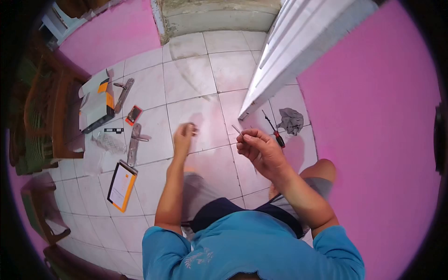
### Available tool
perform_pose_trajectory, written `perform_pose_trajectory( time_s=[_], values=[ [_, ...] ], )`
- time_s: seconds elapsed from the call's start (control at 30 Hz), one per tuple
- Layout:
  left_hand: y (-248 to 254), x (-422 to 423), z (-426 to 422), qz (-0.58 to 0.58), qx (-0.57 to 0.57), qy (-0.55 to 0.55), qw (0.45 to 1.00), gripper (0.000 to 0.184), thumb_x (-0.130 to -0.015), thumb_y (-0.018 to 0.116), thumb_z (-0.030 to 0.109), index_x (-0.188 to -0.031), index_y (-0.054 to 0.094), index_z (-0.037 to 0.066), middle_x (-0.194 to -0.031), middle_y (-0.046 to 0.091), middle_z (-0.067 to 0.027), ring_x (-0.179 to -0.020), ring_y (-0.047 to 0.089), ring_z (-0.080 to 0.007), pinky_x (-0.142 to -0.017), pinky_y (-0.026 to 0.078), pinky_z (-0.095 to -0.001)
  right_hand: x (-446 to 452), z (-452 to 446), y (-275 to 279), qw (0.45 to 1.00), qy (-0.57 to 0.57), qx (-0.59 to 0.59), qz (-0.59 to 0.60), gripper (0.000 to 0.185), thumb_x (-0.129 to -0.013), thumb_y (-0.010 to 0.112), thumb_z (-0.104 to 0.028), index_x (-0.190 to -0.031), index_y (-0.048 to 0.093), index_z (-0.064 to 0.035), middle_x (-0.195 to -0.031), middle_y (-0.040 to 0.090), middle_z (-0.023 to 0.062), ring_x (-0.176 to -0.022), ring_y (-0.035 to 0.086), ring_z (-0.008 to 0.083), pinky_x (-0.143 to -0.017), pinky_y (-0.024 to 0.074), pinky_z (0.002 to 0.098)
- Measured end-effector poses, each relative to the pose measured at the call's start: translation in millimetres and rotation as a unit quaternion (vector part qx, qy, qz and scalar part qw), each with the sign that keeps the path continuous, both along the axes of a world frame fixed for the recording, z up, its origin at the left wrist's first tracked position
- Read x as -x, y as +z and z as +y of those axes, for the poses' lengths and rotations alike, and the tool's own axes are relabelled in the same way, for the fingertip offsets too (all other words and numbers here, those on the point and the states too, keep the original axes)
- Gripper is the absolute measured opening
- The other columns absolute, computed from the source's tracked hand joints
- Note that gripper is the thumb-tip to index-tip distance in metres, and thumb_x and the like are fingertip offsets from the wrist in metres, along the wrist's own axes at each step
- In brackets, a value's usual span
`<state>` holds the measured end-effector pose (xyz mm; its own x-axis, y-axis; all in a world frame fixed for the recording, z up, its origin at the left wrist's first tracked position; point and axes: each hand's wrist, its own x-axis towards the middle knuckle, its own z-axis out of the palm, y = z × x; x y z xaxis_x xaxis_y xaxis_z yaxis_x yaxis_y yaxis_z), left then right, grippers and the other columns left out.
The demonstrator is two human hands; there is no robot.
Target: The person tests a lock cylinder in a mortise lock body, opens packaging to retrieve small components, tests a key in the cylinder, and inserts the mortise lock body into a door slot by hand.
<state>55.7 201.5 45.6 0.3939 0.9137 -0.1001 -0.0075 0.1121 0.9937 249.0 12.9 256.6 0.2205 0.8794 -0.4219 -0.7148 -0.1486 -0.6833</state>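
My right hand (262,151) is raised in front of the door's edge, its thumb and fingers pinched on a thin metal rod (237,129) that points up and left. To the left, my left hand (184,136) hovers over the floor tiles with curled fingers; something small may be at its fingertips, but I cannot make it out. A screwdriver (279,139) with a red and black handle lies on the floor just beyond my right hand. Beside it is a crumpled grey cloth (291,121). The white door (298,53) stands open ahead of my right hand.
On the left floor are an open box (97,109), two door handles on long plates (123,95) (133,145), a red-edged packet (134,115), a black strike plate (113,130), clear plastic (110,143) and an orange-edged package (122,187). Wooden furniture (65,112) stands left; a pink wall (368,140) right.
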Motion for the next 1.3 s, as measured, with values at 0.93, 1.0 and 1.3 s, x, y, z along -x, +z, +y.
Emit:
perform_pose_trajectory(
  time_s=[0.93,1.0,1.3],
  values=[
    [-133,-194,-219,0.41,0.005,-0.079,0.909,0.045,-0.093,0.067,0.042,-0.092,0.07,-0.003,-0.089,0.073,-0.0195,-0.083,0.071,-0.0341,-0.078,0.055,-0.0417,-214,-124,-346,0.863,0.221,0.279,-0.357,0.031,-0.096,0.059,-0.032,-0.089,0.065,-0.002,-0.074,0.062,0.0083,-0.061,0.056,0.0213,-0.06,0.0461,0.0343],
    [-140,-199,-226,0.397,-0.043,-0.049,0.916,0.035,-0.095,0.066,0.033,-0.09,0.07,-0.002,-0.087,0.072,-0.019,-0.082,0.071,-0.0348,-0.077,0.054,-0.041,-211,-136,-375,0.791,0.189,0.129,-0.568,0.036,-0.096,0.06,-0.033,-0.101,0.068,0.0014,-0.085,0.069,0.0163,-0.073,0.064,0.0284,-0.072,0.0516,0.038],
    [-147,-209,-233,0.379,-0.123,-0.008,0.917,0.025,-0.093,0.064,0.022,-0.092,0.067,-0.003,-0.086,0.066,-0.0203,-0.079,0.065,-0.0372,-0.075,0.051,-0.0439,-186,-136,-381,0.822,0.215,0.158,-0.503,0.03,-0.094,0.065,-0.026,-0.107,0.069,0.0002,-0.09,0.071,0.017,-0.083,0.067,0.028,-0.078,0.0524,0.0374]
  ],
)
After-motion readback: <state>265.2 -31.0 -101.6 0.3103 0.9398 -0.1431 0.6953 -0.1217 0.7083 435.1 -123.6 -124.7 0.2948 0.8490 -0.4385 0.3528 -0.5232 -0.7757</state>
